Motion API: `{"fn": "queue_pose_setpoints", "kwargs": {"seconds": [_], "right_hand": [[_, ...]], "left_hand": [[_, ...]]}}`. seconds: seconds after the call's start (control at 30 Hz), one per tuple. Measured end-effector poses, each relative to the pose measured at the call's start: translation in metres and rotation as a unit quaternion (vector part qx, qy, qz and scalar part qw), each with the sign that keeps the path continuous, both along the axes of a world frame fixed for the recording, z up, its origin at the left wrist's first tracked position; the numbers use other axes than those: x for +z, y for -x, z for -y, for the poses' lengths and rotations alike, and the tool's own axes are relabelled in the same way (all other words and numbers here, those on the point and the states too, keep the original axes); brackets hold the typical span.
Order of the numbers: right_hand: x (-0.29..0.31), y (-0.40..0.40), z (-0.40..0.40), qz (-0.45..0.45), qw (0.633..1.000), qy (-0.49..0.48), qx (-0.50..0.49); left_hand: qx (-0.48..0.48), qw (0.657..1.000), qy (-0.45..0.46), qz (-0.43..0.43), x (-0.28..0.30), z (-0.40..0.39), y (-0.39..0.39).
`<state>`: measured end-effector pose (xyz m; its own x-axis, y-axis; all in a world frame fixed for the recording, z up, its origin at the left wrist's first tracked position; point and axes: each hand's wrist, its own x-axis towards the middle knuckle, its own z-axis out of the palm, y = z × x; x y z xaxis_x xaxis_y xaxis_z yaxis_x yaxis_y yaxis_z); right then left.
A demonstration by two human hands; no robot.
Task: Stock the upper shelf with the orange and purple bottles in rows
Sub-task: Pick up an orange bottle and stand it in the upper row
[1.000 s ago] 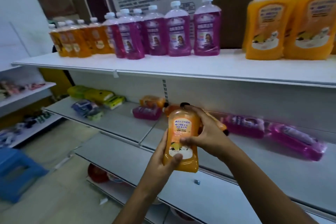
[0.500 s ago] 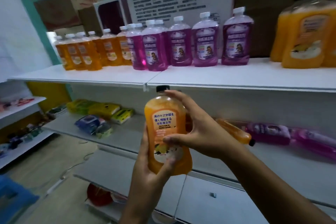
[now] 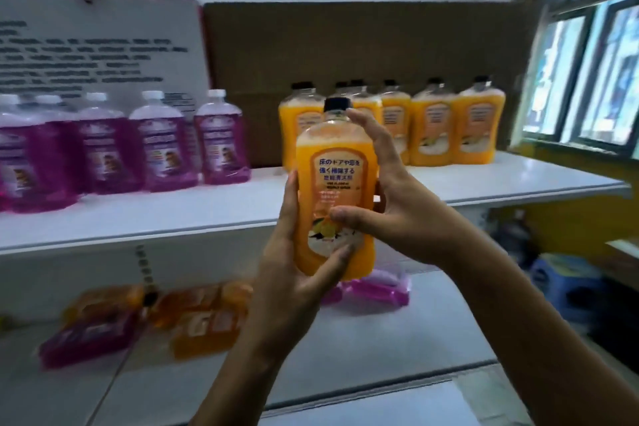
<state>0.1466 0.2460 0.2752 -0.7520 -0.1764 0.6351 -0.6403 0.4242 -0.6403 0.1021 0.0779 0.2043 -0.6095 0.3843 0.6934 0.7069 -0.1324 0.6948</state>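
The full, probably heavy and slippery bottle is grasped by the left hand and right hand at its sides.

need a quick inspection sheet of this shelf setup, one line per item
surface: white upper shelf, partly stocked.
job's things: held orange bottle, black cap, upright in front of the shelf; orange row standing right; purple row standing left.
clutter: orange and purple bottles lying flat on the lower shelf.
hands: left hand grips the bottle's base; right hand holds its side.
cables: nothing seen.
surroundings: cardboard sheet and printed board behind the rows; window right; blue stool below.
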Motion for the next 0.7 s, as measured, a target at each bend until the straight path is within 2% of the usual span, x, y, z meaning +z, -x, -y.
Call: {"fn": "queue_pose_setpoints", "kwargs": {"seconds": [0.1,0.2,0.33,0.5,0.6,0.7], "right_hand": [[0.008,-0.016,-0.063,-0.012,0.999,-0.027,-0.027],[0.013,-0.017,-0.107,-0.036,0.996,-0.005,-0.082],[0.019,-0.007,-0.145,-0.071,0.988,0.001,-0.134],[0.019,0.025,-0.17,-0.113,0.977,-0.061,-0.17],[0.023,0.048,-0.179,-0.111,0.977,-0.083,-0.164],[0.024,0.069,-0.184,-0.096,0.976,-0.099,-0.171]], "left_hand": [[-0.009,0.996,0.066,-0.06,0.016,-0.069,0.0],[0.023,0.988,0.109,-0.103,0.032,-0.124,0.008],[0.012,0.982,0.168,-0.088,0.049,-0.158,0.023],[0.043,0.982,0.182,-0.029,0.056,-0.177,0.039],[0.107,0.968,0.228,-0.007,0.056,-0.182,0.042],[0.236,0.929,0.279,-0.065,0.05,-0.184,0.042]]}}
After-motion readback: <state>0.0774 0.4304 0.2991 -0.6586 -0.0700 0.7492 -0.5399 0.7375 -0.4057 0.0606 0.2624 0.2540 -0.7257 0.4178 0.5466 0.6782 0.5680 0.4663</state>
